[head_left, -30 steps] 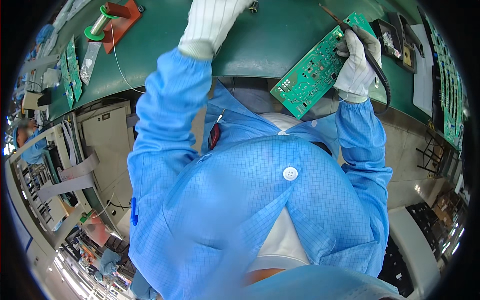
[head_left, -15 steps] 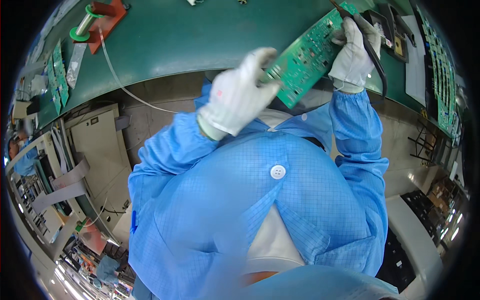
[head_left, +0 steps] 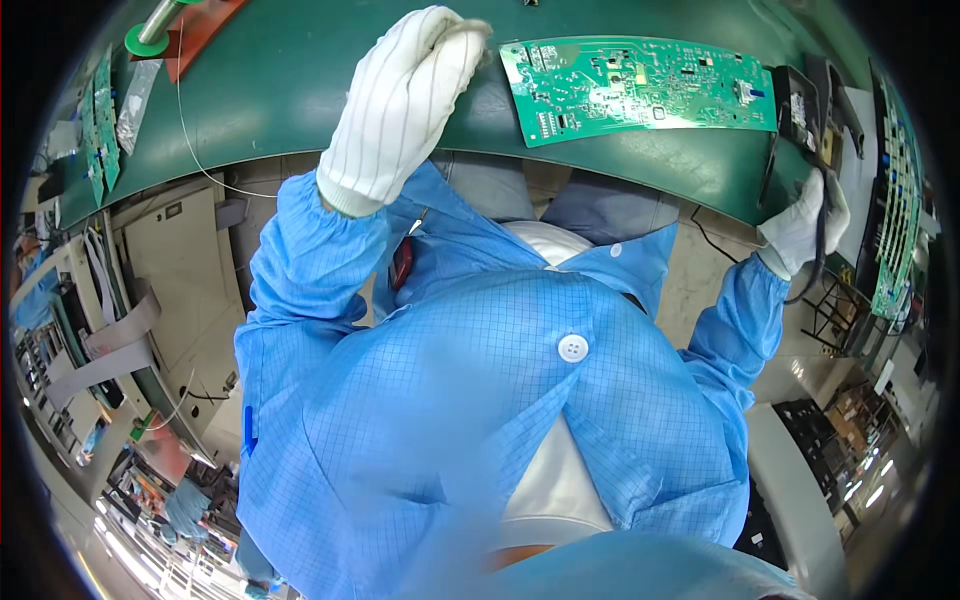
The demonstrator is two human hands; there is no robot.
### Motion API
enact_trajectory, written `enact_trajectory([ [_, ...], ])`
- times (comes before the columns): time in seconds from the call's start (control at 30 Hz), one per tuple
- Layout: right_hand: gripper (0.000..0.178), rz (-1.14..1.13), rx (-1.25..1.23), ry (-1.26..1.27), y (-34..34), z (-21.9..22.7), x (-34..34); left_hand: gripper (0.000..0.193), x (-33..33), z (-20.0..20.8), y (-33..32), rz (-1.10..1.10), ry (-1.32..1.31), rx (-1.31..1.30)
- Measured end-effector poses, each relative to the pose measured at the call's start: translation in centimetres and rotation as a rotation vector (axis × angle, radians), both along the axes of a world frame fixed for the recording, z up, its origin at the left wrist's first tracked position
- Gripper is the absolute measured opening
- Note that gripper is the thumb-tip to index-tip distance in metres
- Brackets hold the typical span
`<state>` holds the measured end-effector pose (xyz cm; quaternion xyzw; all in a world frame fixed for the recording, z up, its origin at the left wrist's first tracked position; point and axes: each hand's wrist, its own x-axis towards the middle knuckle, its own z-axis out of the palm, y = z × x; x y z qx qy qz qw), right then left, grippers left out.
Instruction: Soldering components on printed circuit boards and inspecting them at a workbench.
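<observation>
- Your circuit board (head_left: 600, 85) is lying flat on the green tabletop (head_left: 290, 95), its long axis running left to right.
- Your left hand (head_left: 390, 120) is standing nearer: the board's left end is sitting just right of its fingers, apart from them.
- Your left fingers are bending over, tips hidden; whether they are clamping anything, I cannot tell.
- Your right hand (head_left: 797, 228) is resting beyond the right end, a dark cord (head_left: 823, 240) crossing it; whether its fingers are gripping, I cannot tell.
</observation>
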<state>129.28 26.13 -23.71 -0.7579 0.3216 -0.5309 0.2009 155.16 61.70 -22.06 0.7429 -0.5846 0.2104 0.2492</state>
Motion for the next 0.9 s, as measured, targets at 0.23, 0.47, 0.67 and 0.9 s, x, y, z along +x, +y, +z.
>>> enact_trajectory([
  [0.23, 0.018, 0.181, 0.295, 0.010, 9.3, 5.5, 5.2, 0.015, -2.5, 3.0, -1.6, 0.179, 1.399, -0.193],
  [0.47, 0.020, 0.605, 0.267, 0.092, 13.3, 5.0, 5.6, 0.010, -3.8, 1.7, -4.2, 0.275, 0.953, -0.159],
  [0.67, 0.034, 0.905, 0.158, 0.175, 13.3, 5.0, 6.9, 0.014, -5.4, 1.9, -4.6, 0.053, 0.625, -0.103],
  [0.9, 0.020, 0.921, -0.424, 0.478, 13.0, 5.2, 6.8, 0.013, -7.9, 2.7, -3.8, -0.110, 0.928, -0.082],
])
